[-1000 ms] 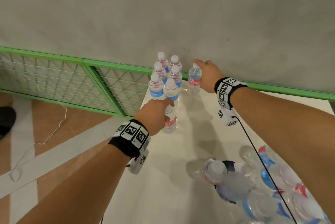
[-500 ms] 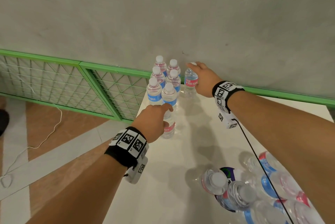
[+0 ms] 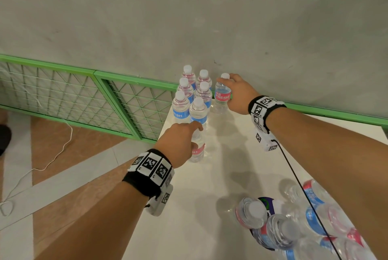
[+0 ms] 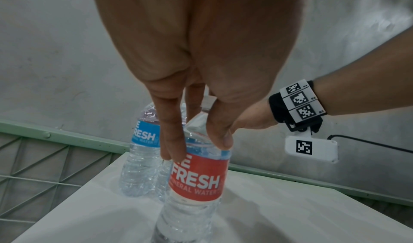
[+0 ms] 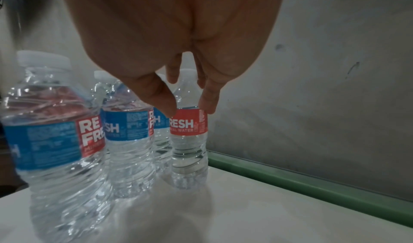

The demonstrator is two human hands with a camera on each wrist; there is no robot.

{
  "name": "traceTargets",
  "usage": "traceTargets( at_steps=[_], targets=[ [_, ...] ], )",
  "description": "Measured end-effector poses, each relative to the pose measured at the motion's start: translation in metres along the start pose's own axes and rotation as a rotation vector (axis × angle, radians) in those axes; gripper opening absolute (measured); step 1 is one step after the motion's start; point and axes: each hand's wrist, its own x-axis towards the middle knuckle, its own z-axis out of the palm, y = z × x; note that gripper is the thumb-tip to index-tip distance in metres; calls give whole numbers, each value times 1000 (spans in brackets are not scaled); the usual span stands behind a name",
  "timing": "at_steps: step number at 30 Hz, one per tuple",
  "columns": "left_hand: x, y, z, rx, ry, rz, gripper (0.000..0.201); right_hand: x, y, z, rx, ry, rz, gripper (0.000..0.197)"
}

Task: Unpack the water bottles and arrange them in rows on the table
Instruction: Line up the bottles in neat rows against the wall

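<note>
Several clear water bottles (image 3: 190, 100) with white caps stand in two rows at the white table's (image 3: 210, 186) far left corner. My left hand (image 3: 184, 140) grips the top of a red-labelled bottle (image 3: 197, 150) just in front of the rows; in the left wrist view my left hand (image 4: 196, 149) has its fingers round this bottle's (image 4: 198, 176) neck. My right hand (image 3: 237, 93) holds another red-labelled bottle (image 3: 221, 96) upright beside the back row. In the right wrist view my right hand (image 5: 192, 109) pinches that bottle (image 5: 190, 140) at its shoulder, its base on the table.
An opened pack of bottles (image 3: 294, 228) lies at the table's near right, with a black cable (image 3: 294, 175) running over it. A grey wall (image 3: 210, 18) and green rail (image 3: 336, 112) border the far edge. A green mesh fence (image 3: 73, 95) and floor lie left of the table.
Both hands keep hold of the same bottles in nearly the same spots. The head view has shifted slightly, so everything sits a little lower in the picture.
</note>
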Motion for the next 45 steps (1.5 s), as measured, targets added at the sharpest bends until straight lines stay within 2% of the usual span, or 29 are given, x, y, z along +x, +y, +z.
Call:
traceTargets(
  at_steps=[6, 9, 11, 13, 19, 25, 31, 38, 45],
  targets=[
    [0, -1, 2, -1, 6, -5, 45, -3, -7, -2, -58, 6, 45, 88],
    [0, -2, 2, -3, 3, -4, 45, -3, -3, -4, -42, 51, 30, 73],
    [0, -2, 2, -9, 3, -5, 45, -3, 0, -5, -85, 2, 42, 61],
    [0, -2, 2, -11, 2, -5, 45, -3, 2, -4, -128, -13, 53, 57],
    [0, -2, 1, -8, -4, -1, 46, -3, -3, -3, -205, 12, 49, 65],
    [1, -3, 2, -6, -2, -3, 45, -3, 2, -3, -78, -9, 31, 65],
    [1, -3, 3, 1, 4, 5, 44, -4, 1, -5, -204, 18, 51, 77],
    [1, -3, 4, -13, 14, 11, 44, 0, 13, -5, -102, 19, -11, 66],
    [1, -3, 3, -21, 5, 6, 45, 1, 7, 0, -97, 108, 55, 57]
  ],
)
